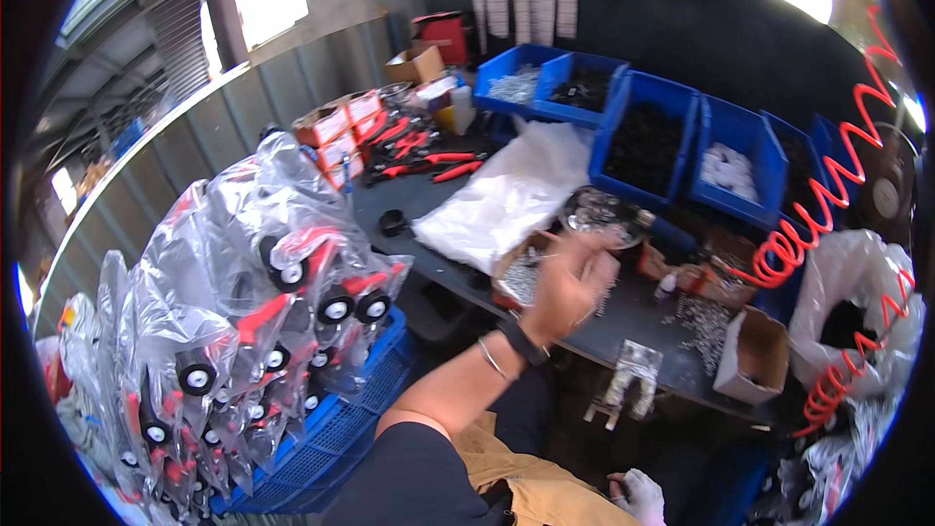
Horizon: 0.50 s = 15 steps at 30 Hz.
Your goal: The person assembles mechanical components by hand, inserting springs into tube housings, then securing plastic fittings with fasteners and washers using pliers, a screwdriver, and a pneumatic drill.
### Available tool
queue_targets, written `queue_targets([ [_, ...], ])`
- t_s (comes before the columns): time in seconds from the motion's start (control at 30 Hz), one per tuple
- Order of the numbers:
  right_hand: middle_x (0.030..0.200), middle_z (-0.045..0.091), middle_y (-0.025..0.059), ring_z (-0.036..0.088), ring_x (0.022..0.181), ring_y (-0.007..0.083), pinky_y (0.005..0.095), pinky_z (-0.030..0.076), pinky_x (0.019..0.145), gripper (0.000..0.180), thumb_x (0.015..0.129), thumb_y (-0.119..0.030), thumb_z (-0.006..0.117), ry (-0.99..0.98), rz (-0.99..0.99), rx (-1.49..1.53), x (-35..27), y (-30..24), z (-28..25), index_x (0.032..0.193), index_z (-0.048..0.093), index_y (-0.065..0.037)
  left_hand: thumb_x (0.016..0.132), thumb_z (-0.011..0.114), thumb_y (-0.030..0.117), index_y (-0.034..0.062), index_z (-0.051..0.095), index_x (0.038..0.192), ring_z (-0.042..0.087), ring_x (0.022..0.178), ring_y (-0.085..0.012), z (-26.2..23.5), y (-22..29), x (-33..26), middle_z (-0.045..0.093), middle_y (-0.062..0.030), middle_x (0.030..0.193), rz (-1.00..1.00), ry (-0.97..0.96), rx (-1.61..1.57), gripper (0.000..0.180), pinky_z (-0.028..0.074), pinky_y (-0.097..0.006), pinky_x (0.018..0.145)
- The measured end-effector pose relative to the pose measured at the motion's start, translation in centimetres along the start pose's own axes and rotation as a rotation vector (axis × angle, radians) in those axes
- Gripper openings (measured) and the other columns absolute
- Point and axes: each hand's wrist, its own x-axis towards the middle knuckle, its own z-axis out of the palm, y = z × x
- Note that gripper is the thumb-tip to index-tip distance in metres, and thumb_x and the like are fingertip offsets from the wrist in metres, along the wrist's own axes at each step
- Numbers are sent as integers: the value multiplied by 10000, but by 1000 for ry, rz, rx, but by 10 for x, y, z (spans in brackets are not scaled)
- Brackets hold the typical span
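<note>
Over the workbench (429,219) my left hand (577,278), with a dark watch and a bracelet at the wrist, hangs with its fingers curled together. Whatever they may hold is too small or blurred to name. Just beyond its fingers sits a round dish (596,206) of shiny small parts. A carton of small metal pieces (523,276) lies left of the hand. Low in the view, beside my tan apron (531,482), is my right hand (641,499) in a white glove with fingertips bent inward; anything in them is hidden. A metal fixture (635,370) stands at the bench's front edge.
Blue bins (638,190) of parts line the back. Red-handled tools (414,148) lie left of a white plastic sheet (502,200). Bagged red-and-black tools (243,302) fill a blue crate (312,472) at left. An open carton (755,356) and red coiled hoses (779,253) are at right.
</note>
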Motion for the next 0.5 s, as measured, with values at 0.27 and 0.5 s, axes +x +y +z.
queue_targets([
  [0.27,795,560,136,577,755,322,386,480,657,123,807,-107,617,-197,-72,-42,63,-14,2,923,637,-68,794,525,86,48,542,1177,465,1135,-327,-220,-208,101,514,-186,1181,-669,716,965,384,384,-393,968],
  [0.5,830,579,142,586,808,326,375,483,682,161,801,-123,626,-288,185,117,76,-12,-28,956,641,-81,828,511,122,29,551,1120,473,1153,-309,-252,-303,135,559,-138,1180,-599,-5,1383,309,394,-385,984],
])
